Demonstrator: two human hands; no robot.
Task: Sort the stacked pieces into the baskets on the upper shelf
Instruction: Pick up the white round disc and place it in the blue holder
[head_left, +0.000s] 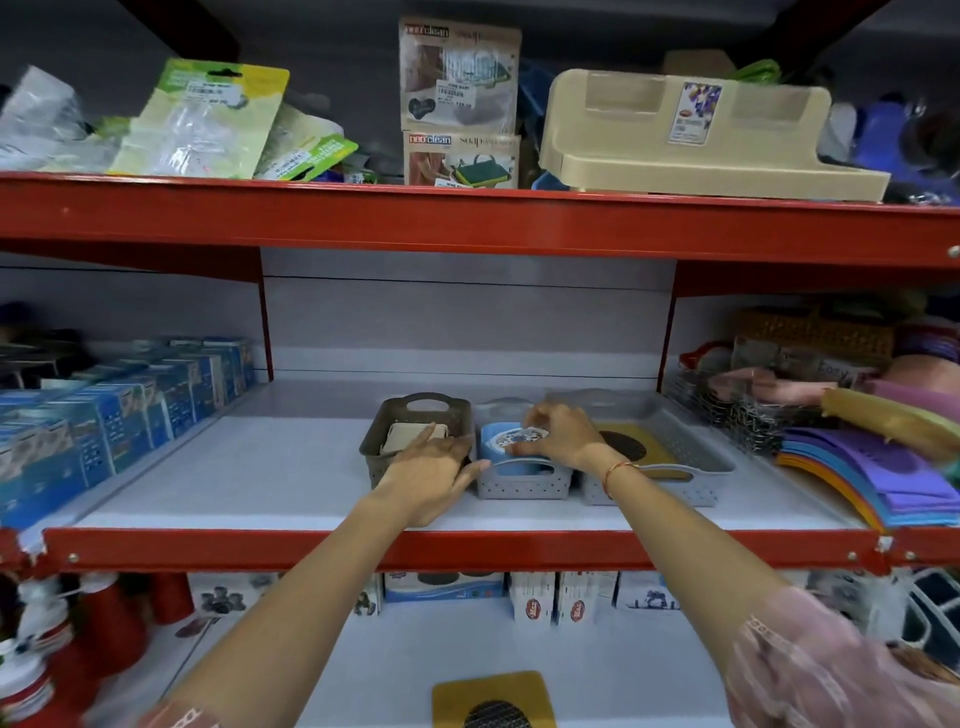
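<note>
Three baskets stand side by side on the middle shelf. The dark grey basket (382, 423) on the left holds a beige square piece (408, 435). The small grey basket (524, 486) in the middle holds a blue piece (492, 441). The wide grey basket (691, 441) on the right holds a yellow piece with a dark mesh circle (641, 447). My left hand (428, 470) rests flat against the dark basket's front right corner. My right hand (558, 434) is over the middle basket, fingers closed on the blue piece's patterned top. Another yellow piece (493, 699) lies on the lower shelf.
Blue boxes (119, 410) fill the shelf's left side. Wire racks (737, 410) and a stack of coloured mats (872, 473) sit to the right. The red shelf edge (467, 548) runs under my forearms. Packaged goods and a beige tray (701, 135) occupy the shelf above.
</note>
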